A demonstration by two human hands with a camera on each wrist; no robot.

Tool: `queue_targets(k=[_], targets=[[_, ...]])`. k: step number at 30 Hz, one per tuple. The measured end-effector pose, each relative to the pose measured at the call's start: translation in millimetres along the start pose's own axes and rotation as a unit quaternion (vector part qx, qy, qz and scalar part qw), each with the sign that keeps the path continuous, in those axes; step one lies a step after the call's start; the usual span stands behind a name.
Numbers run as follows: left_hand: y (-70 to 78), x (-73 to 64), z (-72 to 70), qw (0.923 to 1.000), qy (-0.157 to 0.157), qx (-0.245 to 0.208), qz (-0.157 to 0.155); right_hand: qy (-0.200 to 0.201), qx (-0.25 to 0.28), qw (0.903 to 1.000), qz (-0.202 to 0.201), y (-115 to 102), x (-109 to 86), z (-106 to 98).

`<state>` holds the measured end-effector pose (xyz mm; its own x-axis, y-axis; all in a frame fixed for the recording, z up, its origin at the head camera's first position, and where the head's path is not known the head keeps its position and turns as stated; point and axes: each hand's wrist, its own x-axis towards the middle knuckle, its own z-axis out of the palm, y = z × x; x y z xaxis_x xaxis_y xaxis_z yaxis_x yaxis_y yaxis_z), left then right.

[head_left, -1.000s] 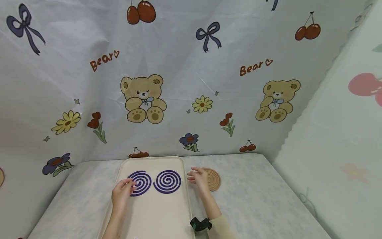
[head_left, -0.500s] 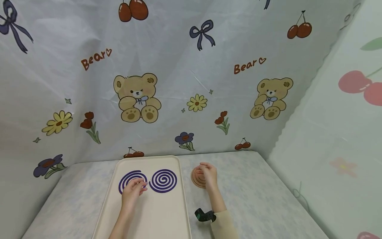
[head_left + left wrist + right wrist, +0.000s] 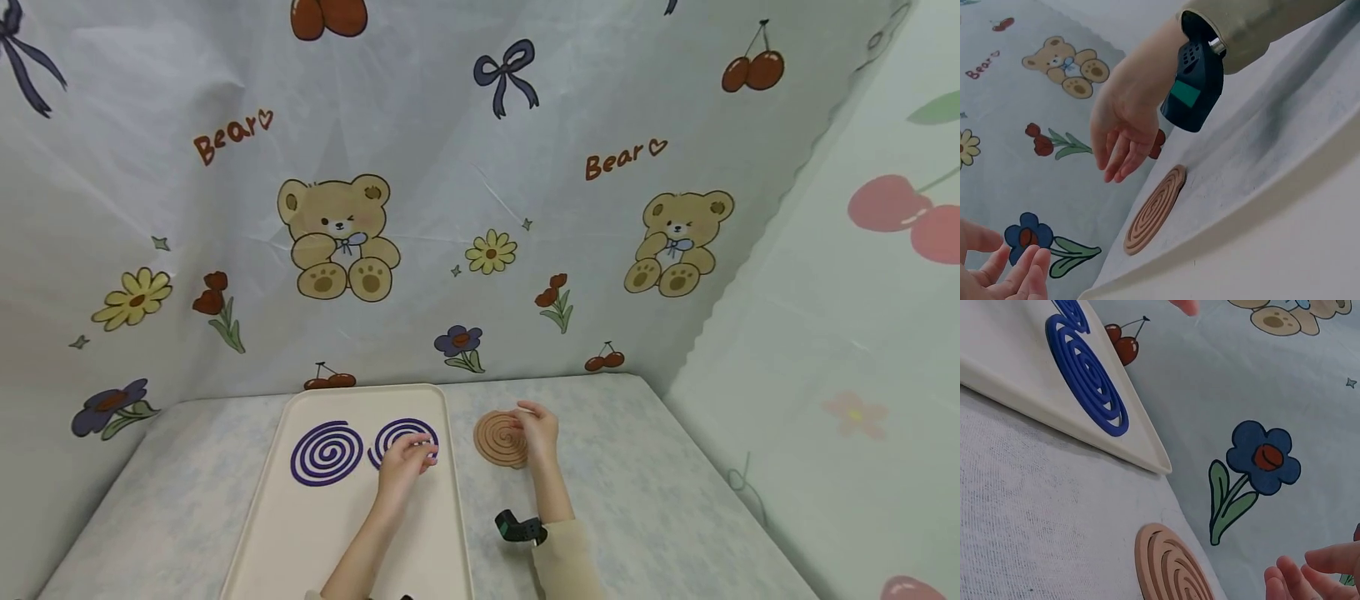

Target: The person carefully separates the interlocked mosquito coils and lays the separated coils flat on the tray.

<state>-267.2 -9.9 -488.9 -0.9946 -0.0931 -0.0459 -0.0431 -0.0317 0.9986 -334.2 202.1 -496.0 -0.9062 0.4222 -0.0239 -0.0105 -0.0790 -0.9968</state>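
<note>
Two flat purple-blue spiral coils lie side by side on a cream tray in the head view: the left coil point(image 3: 327, 454) in full sight, the right coil point(image 3: 382, 440) partly covered by my left hand point(image 3: 401, 471). That hand hovers with relaxed fingers and holds nothing. Right of the tray, a tan, tightly wound spiral coil point(image 3: 497, 440) lies flat on the table. Over its right edge is my right hand point(image 3: 542, 433), fingers loosely bent. The left wrist view has the right hand point(image 3: 1125, 125) raised above the tan coil point(image 3: 1155, 212), with nothing in its fingers.
The cream tray point(image 3: 300, 542) has a raised rim and reaches toward the table's back edge. A pale mottled cover lies over the table point(image 3: 645, 500). Behind stands a cloth backdrop point(image 3: 450, 167) printed with bears and flowers. A black wrist device point(image 3: 519, 528) sits at the right sleeve.
My left hand has moved right, from over the left blue coil to over the right one. My right hand has moved from the tan coil's left side to its right edge.
</note>
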Motion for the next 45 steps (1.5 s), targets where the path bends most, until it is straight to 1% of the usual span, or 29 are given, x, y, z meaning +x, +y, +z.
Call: queue_targets(k=[3,5,9,13,17,22,24,28,29,31,34,38,41,43,45], targets=[[0.2,5.8,16.9,0.9998,-0.014,-0.007,0.010,0.015,-0.017,0.9998,0.001,0.3,2.1,-5.1],[-1.2,9.5,28.1,0.9996,-0.021,-0.012,0.017,0.020,-0.012,0.9997,0.005,0.9,4.2,-8.8],[-9.0,14.8,48.0,0.9991,-0.033,-0.011,0.022,0.027,0.020,0.9994,0.014,3.2,9.5,-14.8],[-18.7,17.9,62.6,0.9990,-0.040,0.002,0.016,0.042,0.019,0.9989,0.012,6.0,13.2,-18.7],[-26.2,21.7,72.3,0.9991,-0.038,0.013,0.016,0.058,0.008,0.9981,0.015,9.4,15.5,-20.4],[-31.7,29.2,79.8,0.9984,-0.042,0.014,0.034,0.056,-0.004,0.9981,0.024,13.2,17.2,-22.2],[-33.7,32.5,82.7,0.9980,-0.048,0.028,0.031,0.057,-0.016,0.9979,0.025,14.1,17.7,-22.6],[-39.5,35.4,89.0,0.9949,-0.057,0.082,0.014,0.060,-0.041,0.9969,0.029,16.1,17.2,-23.5],[-41.2,35.3,90.5,0.9938,-0.059,0.093,0.014,0.061,-0.050,0.9964,0.031,16.7,16.9,-23.8],[-44.8,34.4,92.7,0.9932,-0.061,0.099,0.010,0.059,-0.056,0.9961,0.035,17.9,15.8,-23.9],[-48.4,33.8,94.1,0.9945,-0.070,0.078,0.005,0.050,-0.069,0.9957,0.037,20.0,14.7,-22.9],[-46.3,36.0,94.9,0.9958,-0.078,0.047,-0.008,0.042,-0.076,0.9954,0.040,21.5,16.2,-22.0],[-41.9,38.3,94.5,0.9964,-0.080,0.007,-0.027,0.040,-0.071,0.9956,0.047,21.8,17.4,-23.0],[-39.5,39.4,93.5,0.9954,-0.083,-0.026,-0.041,0.040,-0.066,0.9957,0.051,21.9,17.9,-24.4],[-38.2,40.0,92.6,0.9935,-0.089,-0.049,-0.052,0.045,-0.066,0.9953,0.055,22.1,18.6,-25.6]])
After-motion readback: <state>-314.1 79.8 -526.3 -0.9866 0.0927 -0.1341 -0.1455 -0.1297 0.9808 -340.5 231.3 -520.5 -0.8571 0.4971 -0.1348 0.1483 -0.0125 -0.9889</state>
